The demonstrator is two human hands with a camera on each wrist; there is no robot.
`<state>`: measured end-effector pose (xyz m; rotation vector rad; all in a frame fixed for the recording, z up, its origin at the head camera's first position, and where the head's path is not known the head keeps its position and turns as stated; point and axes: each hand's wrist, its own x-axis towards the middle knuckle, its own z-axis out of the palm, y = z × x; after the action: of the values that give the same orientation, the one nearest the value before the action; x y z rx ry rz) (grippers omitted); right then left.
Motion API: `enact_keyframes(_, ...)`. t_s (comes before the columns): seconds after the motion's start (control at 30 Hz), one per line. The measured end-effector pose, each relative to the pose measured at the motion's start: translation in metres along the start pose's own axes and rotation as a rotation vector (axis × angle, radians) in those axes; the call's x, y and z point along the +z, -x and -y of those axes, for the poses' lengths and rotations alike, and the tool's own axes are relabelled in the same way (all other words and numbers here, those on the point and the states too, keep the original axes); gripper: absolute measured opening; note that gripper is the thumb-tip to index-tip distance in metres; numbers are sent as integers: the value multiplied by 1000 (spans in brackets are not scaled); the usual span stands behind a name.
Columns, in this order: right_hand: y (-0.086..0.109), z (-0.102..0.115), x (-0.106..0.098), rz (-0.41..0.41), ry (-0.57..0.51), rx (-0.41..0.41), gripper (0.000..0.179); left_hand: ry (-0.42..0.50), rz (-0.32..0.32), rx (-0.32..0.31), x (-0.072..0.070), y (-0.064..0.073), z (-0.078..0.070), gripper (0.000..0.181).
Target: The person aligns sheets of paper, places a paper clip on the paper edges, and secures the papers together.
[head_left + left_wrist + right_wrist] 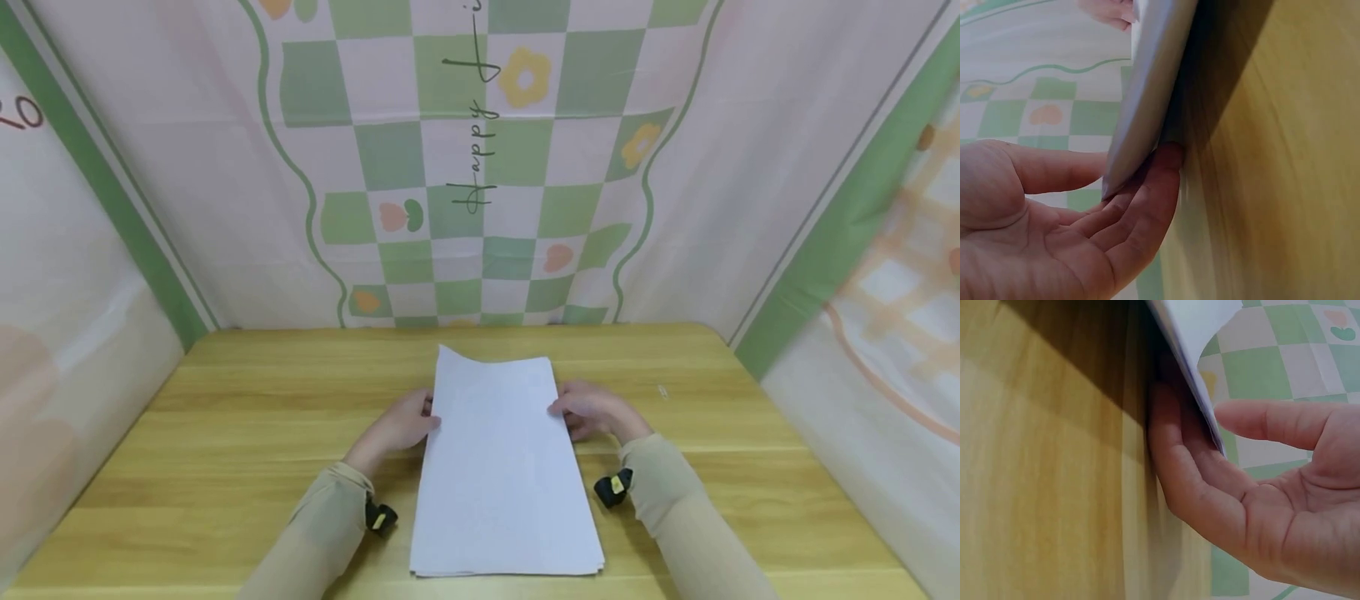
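Observation:
A stack of white paper sheets (502, 467) lies lengthwise before me in the head view, its far left corner curling up. My left hand (405, 419) holds the stack's left edge, thumb on top and fingers underneath. On the opposite edge my right hand (596, 410) grips the paper the same way. The left wrist view shows the sheets' edge (1141, 106) between the thumb and the fingers, which reach under it by the tabletop. In the right wrist view the layered paper edge (1188, 375) sits between thumb and curled fingers. The sheets' undersides are hidden.
A small paper clip (663, 392) lies on the wooden table (225, 467), to the right of my right hand. Behind the table's far edge hangs a green-and-white checkered cloth (517, 150). More patterned cloth (900, 333) encloses the sides.

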<state>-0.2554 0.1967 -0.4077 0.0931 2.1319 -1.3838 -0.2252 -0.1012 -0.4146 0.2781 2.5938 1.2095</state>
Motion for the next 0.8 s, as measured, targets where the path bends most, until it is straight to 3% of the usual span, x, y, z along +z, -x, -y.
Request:
enact_keyframes(0.47,2,-3,-5,27,85,-38,35,86,-34,-11,-2,4,0,35)
enact_keyframes(0.6,4,-2,-5,43,65,-50,36,89,-60,-2,-3,5,0,35)
enact_keyframes(0.8,2,-3,-3,12,-4,-84,38,172,-117,-8,-5,6,-1,32)
